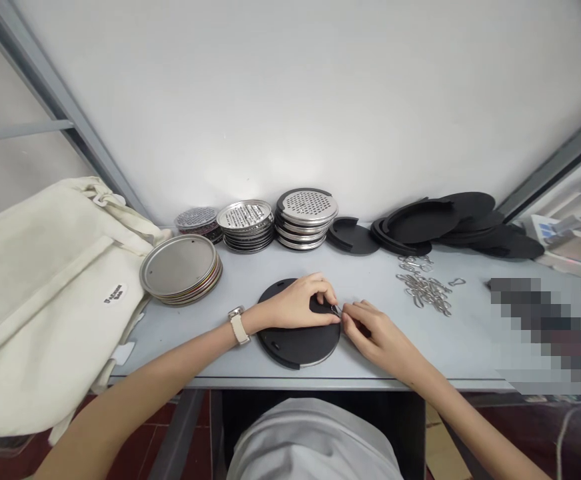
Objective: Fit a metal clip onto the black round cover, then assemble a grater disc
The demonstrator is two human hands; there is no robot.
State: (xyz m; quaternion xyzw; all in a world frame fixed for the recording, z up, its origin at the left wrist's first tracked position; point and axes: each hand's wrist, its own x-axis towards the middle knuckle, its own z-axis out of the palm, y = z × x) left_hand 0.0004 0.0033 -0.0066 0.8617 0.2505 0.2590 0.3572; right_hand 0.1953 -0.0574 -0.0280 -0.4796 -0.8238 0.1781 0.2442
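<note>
A round black plate (300, 347) lies flat on the table before me, with small slots in it and a metal rim showing at its lower edge. My left hand (295, 305) reaches across it, thumb and fingers curled around a small metal clip (336, 309) at the plate's right edge. From the right, my right hand (376, 335) pinches the same clip, its fingers closed. Fingertips partly hide the clip, so I cannot tell whether it passes through the plate. Several loose wire clips (428, 292) lie in a pile to the right.
Along the wall stand stacks of metal grater discs (245, 217), grater discs with black holders (308, 207), and black holders (420, 223). A stack of plain metal discs (179, 267) sits at left, beside a cream bag (60, 287). The table's front edge (290, 383) runs close to me.
</note>
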